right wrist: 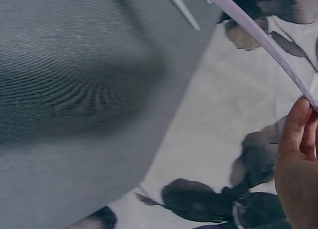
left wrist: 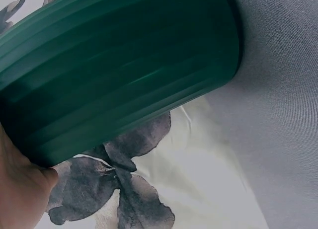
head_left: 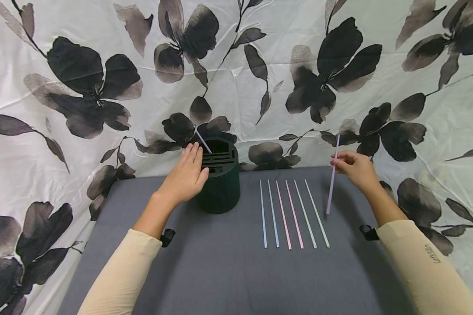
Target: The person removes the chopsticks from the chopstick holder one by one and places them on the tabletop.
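My left hand [head_left: 185, 177] rests on the top left edge of a dark green round holder [head_left: 220, 192], fingers straight and together. The holder's ribbed wall [left wrist: 124, 70] fills much of the left wrist view, with the thumb at its rim. Slots and a larger opening mark its top, and one purple straw [head_left: 203, 142] leans out of that opening. At the right, my right hand [head_left: 354, 168] pinches another purple straw [head_left: 333, 179] between thumb and fingers, nearly upright. Its lower end hangs over the right part of the table; in the right wrist view this straw [right wrist: 268, 42] slants from the fingertips.
Several straws lie side by side between the hands: two blue straws [head_left: 263, 214], two pink straws [head_left: 284, 214] and two green straws [head_left: 305, 214]. They lie on a grey table [head_left: 220, 271]. A white floral cloth [head_left: 252, 109] hangs behind the table's back edge.
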`<state>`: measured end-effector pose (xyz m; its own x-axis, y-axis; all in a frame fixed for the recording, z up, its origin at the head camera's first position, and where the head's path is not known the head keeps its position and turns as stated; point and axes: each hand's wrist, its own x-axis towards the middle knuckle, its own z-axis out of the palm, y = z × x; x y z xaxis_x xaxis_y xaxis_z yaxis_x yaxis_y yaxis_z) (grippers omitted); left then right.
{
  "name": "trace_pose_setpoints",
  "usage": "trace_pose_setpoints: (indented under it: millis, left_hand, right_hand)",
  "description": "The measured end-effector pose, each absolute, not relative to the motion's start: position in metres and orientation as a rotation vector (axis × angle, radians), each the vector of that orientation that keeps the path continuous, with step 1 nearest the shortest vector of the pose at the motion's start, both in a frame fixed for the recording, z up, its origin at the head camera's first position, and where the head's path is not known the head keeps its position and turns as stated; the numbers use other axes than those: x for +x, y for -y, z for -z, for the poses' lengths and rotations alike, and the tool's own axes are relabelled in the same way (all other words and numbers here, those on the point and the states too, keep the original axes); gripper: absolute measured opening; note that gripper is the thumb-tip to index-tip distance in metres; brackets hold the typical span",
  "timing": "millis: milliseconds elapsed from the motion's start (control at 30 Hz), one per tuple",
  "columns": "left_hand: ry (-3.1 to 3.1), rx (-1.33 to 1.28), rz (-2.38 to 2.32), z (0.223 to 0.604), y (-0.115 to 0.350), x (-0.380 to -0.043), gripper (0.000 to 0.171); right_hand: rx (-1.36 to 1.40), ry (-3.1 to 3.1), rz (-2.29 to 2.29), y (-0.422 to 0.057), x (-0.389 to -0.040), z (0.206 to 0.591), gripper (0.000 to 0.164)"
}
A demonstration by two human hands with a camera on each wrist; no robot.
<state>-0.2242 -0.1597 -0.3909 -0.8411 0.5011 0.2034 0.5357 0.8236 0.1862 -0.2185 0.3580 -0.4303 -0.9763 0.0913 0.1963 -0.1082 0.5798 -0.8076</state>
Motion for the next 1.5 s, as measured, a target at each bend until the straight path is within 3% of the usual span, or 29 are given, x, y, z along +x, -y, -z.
trace_pose_setpoints:
  millis: [467, 1067, 1500]
  left_hand:
    - [2.859, -0.794, 0.371, 0.386, 0.172, -0.230, 0.070]
    - [2.855, -0.817, 0.353, 0.388, 0.162, -0.231, 0.070]
    - [2.873, -0.819, 0.370, 0.390, 0.160, -0.231, 0.070]
  right_hand:
    - [0.031, 2.822, -1.353, -0.359, -0.234, 0.474, 0.029]
    - [-0.060, 2.957, -1.327, -0.361, -0.229, 0.505, 0.036]
    - [-0.166, 2.974, -1.273, -0.361, -0.223, 0.531, 0.028]
